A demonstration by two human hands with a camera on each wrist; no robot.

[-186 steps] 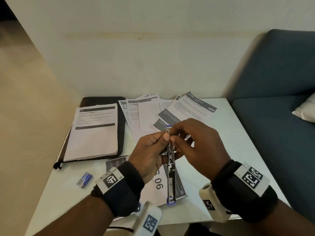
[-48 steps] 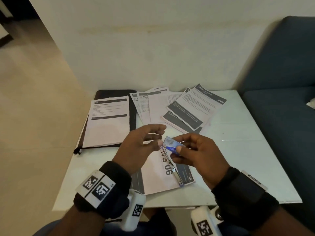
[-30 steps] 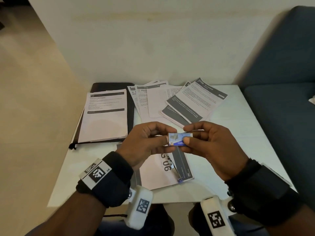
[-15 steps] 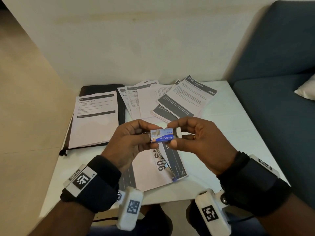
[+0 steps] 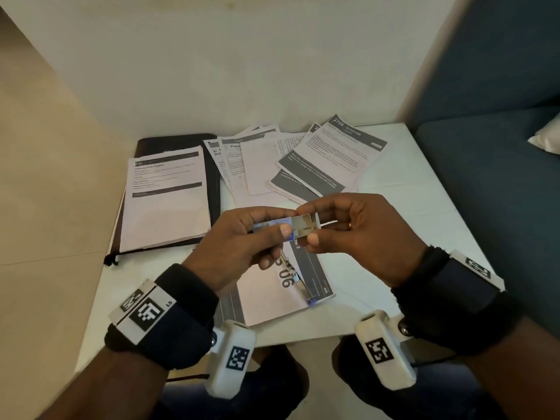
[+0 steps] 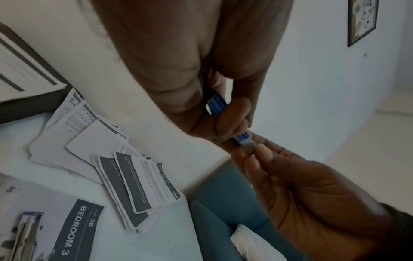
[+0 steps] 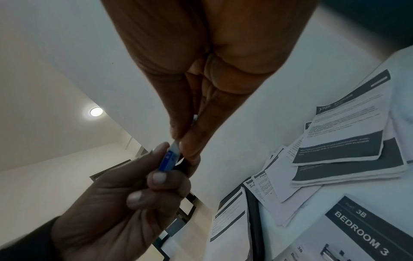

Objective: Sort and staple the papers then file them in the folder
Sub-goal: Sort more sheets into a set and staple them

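Note:
Both hands hold a small blue staple box (image 5: 274, 226) above the table. My left hand (image 5: 242, 237) pinches its blue sleeve (image 6: 216, 104) between thumb and fingers. My right hand (image 5: 342, 228) pinches the white inner tray (image 5: 306, 224), which sticks out to the right. The opened silver stapler (image 5: 295, 275) lies on the "Bedroom 3" sheet (image 5: 272, 295) below the hands. Loose papers (image 5: 303, 165) fan out at the back of the table. A black folder (image 5: 178, 140) at the left carries a stack of sheets (image 5: 168, 195).
The white table (image 5: 403, 207) stands against a wall, with a blue sofa (image 5: 500, 177) and a white cushion (image 5: 545, 137) on its right. Tiled floor lies to the left. My knees show under the table's front edge.
The stapler was put down on the sheet and the staple box picked up. Over the last half second my right hand has drawn the inner tray out of the sleeve to the right.

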